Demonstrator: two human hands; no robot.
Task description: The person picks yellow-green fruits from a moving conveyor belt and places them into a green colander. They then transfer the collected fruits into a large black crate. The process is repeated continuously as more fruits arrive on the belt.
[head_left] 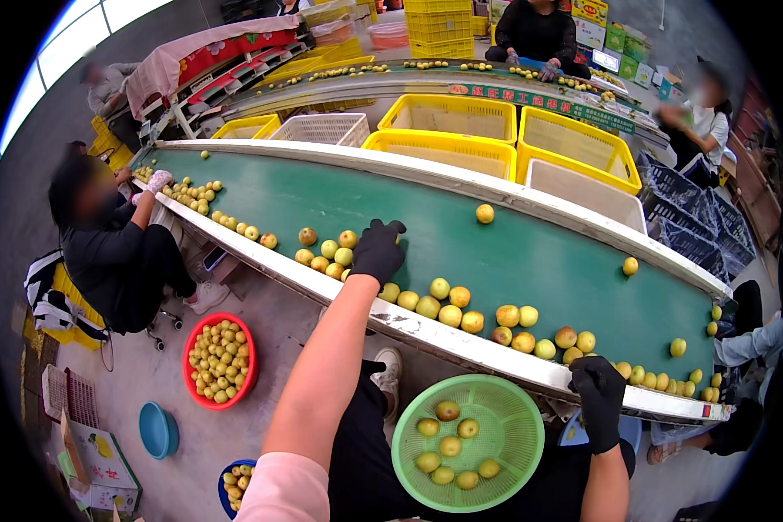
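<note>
My left hand (377, 249), in a black glove, reaches palm down over the green conveyor belt (424, 202). Under and beside its fingers are round yellow-green fruits (328, 248), some with brown patches. One fruit peeks out by the fingers; whether they grip it is hidden. My right hand (598, 398), also black-gloved, has its fingers curled at the belt's white rail (496, 355), close to more fruits (566, 337). Its palm is turned from view, so its contents cannot be seen. At my lap rests a light green plastic colander (406, 450) with several fruits inside.
A red basin (252, 365) full of fruit, a blue basin (158, 430) and a cardboard box (107, 466) stand on the floor leftward. Beyond the belt are yellow crates (447, 121) and another conveyor (378, 85). A seated co-worker (114, 241) handles fruit at left; other people sit around.
</note>
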